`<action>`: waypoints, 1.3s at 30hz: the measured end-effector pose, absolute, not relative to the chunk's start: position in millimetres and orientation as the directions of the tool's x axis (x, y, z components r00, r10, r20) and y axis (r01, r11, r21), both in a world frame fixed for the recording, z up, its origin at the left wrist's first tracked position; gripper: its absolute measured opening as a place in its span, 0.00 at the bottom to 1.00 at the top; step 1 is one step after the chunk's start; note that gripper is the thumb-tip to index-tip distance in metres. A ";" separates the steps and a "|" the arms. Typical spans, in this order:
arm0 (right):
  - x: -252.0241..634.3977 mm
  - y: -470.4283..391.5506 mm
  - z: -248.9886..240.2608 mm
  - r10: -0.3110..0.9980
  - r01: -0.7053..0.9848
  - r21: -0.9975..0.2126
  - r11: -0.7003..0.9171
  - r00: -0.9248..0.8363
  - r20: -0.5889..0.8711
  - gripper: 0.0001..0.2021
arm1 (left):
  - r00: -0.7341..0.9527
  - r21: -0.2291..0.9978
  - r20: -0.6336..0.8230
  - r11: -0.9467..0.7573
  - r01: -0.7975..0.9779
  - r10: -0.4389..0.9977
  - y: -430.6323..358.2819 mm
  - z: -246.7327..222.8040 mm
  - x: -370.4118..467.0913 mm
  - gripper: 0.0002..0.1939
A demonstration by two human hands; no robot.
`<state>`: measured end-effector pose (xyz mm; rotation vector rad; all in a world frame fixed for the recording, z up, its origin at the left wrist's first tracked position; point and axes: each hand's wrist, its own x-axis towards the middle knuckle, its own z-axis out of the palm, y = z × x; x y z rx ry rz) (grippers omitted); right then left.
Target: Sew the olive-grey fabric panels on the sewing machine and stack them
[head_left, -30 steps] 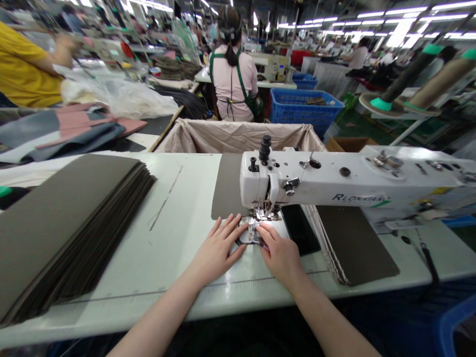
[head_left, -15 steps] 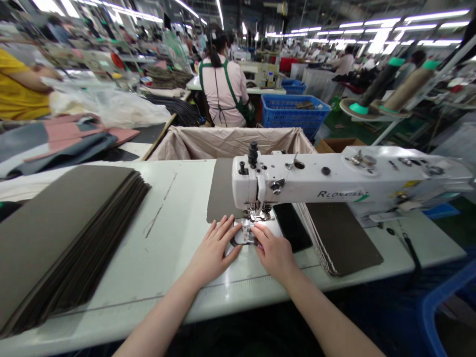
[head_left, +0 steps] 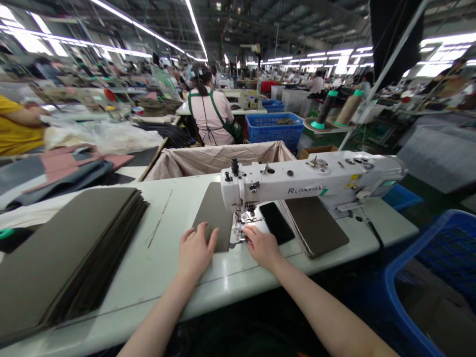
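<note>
A white sewing machine [head_left: 271,181] stands on the pale table. Left of its needle lies a flat grey-brown panel [head_left: 210,206] with rounded corners, partly under the machine head. My left hand [head_left: 195,250] is open, its fingers spread over the panel's near left part. By the metal needle plate [head_left: 238,234], just below the presser foot [head_left: 250,216], is my right hand [head_left: 261,248]. Its fingers are drawn together, and whatever lies between the fingertips is hidden.
A thick stack of grey-brown panels [head_left: 82,238] lies on the left. Right of the needle are a black phone [head_left: 277,222] and a smaller panel stack [head_left: 316,223]. A cloth-lined bin [head_left: 223,157] is behind the table; a blue basket [head_left: 427,258] stands at the right.
The panel has come toward me, its near edge now below the needle area. My left hand has shifted left, away from the needle plate; my right hand stays beside it. The view has tilted up and turned right.
</note>
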<state>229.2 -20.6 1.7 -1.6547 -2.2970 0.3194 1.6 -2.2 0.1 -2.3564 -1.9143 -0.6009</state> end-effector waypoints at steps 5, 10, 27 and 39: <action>230.4 -21.5 3.9 0.950 0.874 -0.374 0.311 -0.292 0.109 0.22 | 0.123 0.145 0.339 -0.180 0.973 0.933 -44.8 -16.8 -43.3 0.25; 239.2 -27.3 10.8 0.955 0.835 -0.464 0.295 -0.271 0.119 0.18 | 0.206 0.186 0.240 -0.253 0.949 0.949 -92.9 -36.2 -84.0 0.35; 293.8 -173.2 -8.6 1.000 0.712 -0.702 -0.020 0.003 -0.025 0.09 | 0.590 0.459 0.145 -0.582 0.671 0.794 -103.5 -0.6 66.4 0.18; 282.4 -172.3 -18.1 0.991 0.766 -0.638 0.073 -0.125 -0.037 0.08 | 0.563 0.550 0.150 -0.541 0.636 0.813 -111.3 -5.7 85.6 0.05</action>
